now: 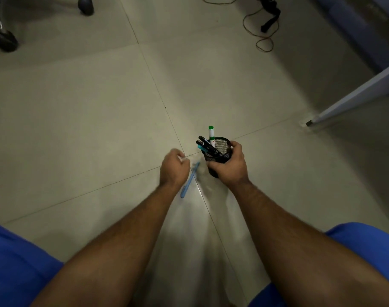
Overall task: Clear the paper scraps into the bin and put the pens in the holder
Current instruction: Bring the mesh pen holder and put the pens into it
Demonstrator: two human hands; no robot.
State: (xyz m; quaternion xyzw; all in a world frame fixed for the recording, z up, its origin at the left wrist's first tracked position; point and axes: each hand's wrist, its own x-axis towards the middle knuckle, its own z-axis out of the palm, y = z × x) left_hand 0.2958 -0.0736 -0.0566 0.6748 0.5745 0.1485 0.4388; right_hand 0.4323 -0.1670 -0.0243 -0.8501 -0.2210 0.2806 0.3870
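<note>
Blue pen (189,181) blurred; left hand (174,170) hides its tip.

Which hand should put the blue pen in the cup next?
The left hand, probably. It already grips the blue pen and sits right beside the black mesh holder. The right hand is busy, wrapped around the holder to steady it, so it should stay there.

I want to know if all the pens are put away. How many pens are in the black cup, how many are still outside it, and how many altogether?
In the mesh holder: 3 that I can tell apart: green-capped marker, black pen, teal-tipped pen
Outside it: 1, the blue pen at the left hand
Total: 4
</note>
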